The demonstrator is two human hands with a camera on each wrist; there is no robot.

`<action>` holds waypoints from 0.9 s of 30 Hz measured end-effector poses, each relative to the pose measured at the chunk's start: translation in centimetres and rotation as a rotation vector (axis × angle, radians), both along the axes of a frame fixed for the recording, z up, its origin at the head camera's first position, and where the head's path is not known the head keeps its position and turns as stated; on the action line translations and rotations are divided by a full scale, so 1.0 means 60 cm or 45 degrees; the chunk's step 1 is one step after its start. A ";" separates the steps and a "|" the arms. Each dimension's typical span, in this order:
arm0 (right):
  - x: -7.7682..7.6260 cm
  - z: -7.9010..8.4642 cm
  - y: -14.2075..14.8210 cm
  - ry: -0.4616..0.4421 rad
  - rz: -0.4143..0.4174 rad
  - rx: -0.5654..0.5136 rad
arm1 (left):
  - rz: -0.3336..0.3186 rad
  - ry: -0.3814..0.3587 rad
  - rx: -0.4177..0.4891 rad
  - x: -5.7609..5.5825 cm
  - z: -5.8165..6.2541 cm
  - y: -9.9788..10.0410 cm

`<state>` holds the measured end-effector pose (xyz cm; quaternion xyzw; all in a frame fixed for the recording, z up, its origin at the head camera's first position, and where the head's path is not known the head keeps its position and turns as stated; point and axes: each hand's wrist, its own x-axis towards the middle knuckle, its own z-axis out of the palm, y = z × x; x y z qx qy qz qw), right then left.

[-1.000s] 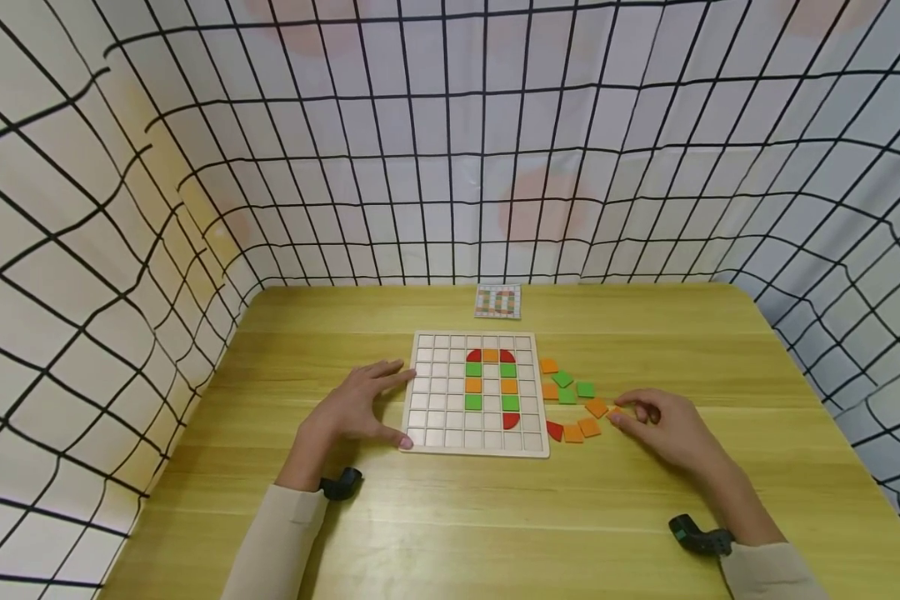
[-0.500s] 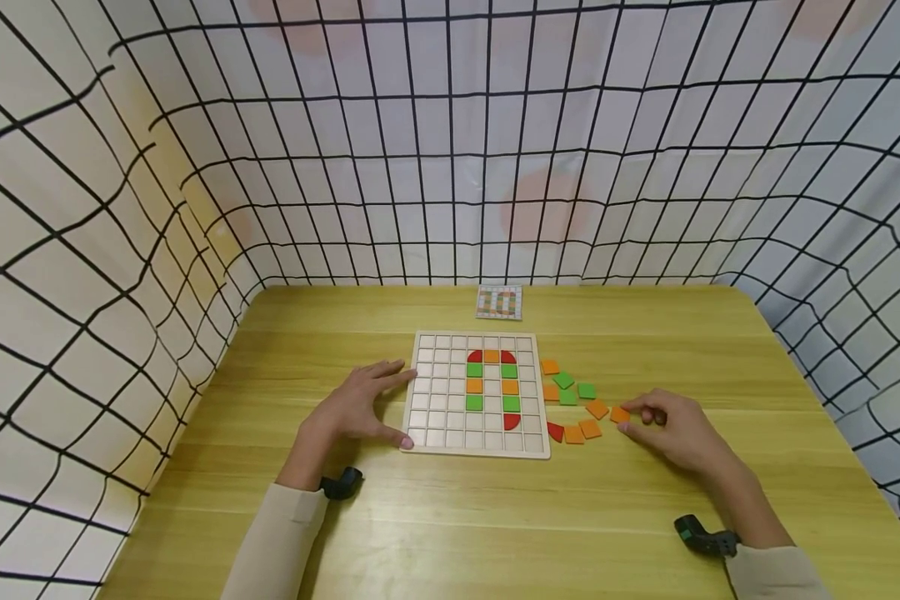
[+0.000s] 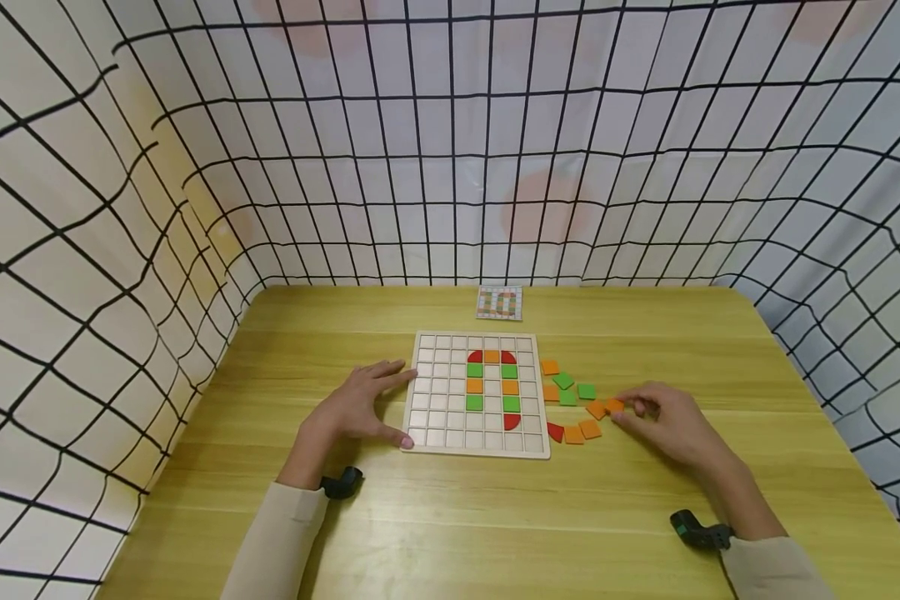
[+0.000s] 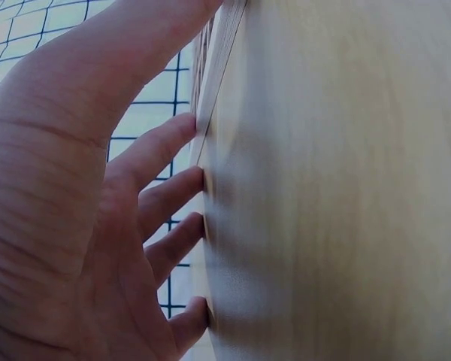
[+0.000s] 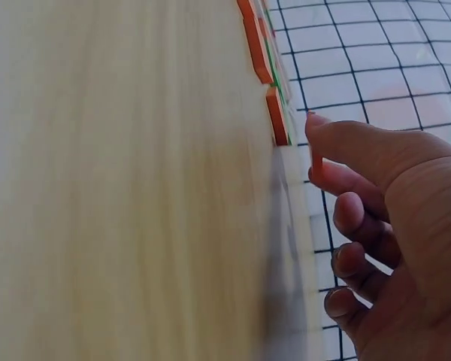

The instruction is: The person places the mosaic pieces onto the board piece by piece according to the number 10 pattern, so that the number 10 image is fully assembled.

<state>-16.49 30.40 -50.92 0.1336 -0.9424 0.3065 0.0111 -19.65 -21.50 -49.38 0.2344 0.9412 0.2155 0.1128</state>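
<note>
A pale wooden grid board lies mid-table, with red, green and orange tiles set in some of its squares in an arch-like shape. At its left edge is my left hand, fingers spread, the thumb at the near-left corner and the index finger higher up the side. In the left wrist view, the other fingertips rest on the tabletop. To the right of the board, my right hand pinches an orange square tile between thumb and index finger. The remaining right fingers are curled and hold nothing.
Between board and right hand lie loose tiles: several orange squares, several green squares and a red piece. A small printed pattern card sits behind the board. Black-grid white curtains surround the wooden table.
The right hand has shifted slightly away from the body, and its orange tile now appears closer to the neighbouring orange tile. The left hand and board have stayed in place.
</note>
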 end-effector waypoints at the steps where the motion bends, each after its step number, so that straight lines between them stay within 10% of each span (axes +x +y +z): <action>1: -0.002 0.002 -0.003 0.006 0.005 -0.002 | 0.001 -0.001 0.001 0.000 0.000 0.000; 27: -0.032 0.009 -0.183 -0.019 0.210 -0.121 | 0.076 -0.038 0.003 0.000 0.000 0.004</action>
